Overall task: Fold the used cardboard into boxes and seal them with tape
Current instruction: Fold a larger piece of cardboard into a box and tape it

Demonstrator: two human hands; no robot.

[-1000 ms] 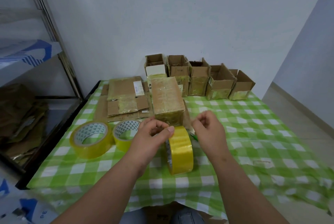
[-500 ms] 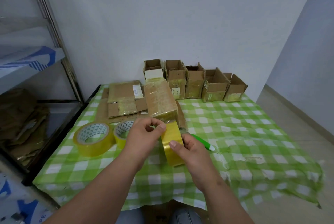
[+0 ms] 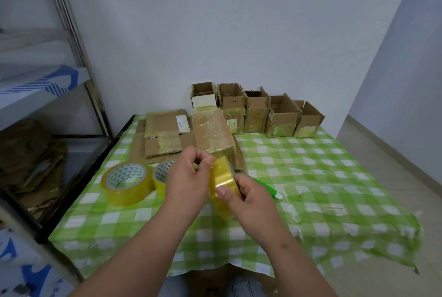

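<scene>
Here the right hand (image 3: 248, 192) clamps the upright tape roll (image 3: 223, 185) above the worktop's near edge, while the left hand (image 3: 189, 177) pinches at its top rim, nearer the closed box (image 3: 212, 134).

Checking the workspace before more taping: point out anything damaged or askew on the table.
The green checked tablecloth is wrinkled and torn on the right side, its ragged corner hanging off the edge. The boxes against the wall stand in an orderly row; nothing spilled.

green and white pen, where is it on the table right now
In the head view the green and white pen lies on the checked tablecloth, just right of the right hand gripping the yellow tape roll.
</scene>
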